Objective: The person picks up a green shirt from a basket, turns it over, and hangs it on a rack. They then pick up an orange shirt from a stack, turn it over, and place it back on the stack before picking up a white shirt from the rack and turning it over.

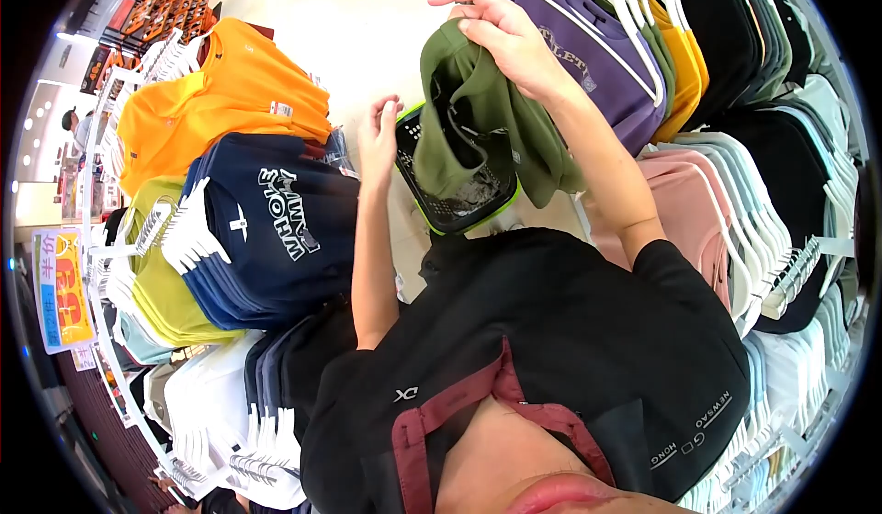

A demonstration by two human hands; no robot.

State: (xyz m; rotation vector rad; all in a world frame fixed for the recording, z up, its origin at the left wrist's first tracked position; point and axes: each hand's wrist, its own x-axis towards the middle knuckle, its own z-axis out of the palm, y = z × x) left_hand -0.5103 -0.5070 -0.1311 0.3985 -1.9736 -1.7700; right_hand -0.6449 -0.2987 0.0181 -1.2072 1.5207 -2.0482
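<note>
An olive green garment (pixel 537 133) hangs from my right hand (pixel 491 32), whose thumb and fingers pinch its upper edge. Part of the cloth droops over a black basket (pixel 432 206) with a bright green rim, and its folds hide much of the basket's inside. To the left of the basket, my left hand (pixel 378 133) is raised with the fingers up and close together; whether anything is between them is too small to tell. It appears apart from the green cloth.
On the left rack hang orange shirts (pixel 230 82), navy shirts (pixel 276 229) and lime shirts (pixel 161 280). The right rack holds a purple shirt (pixel 588 64), yellow, black and pink (pixel 671 206) ones on white hangers. A price sign (pixel 62 289) stands at far left.
</note>
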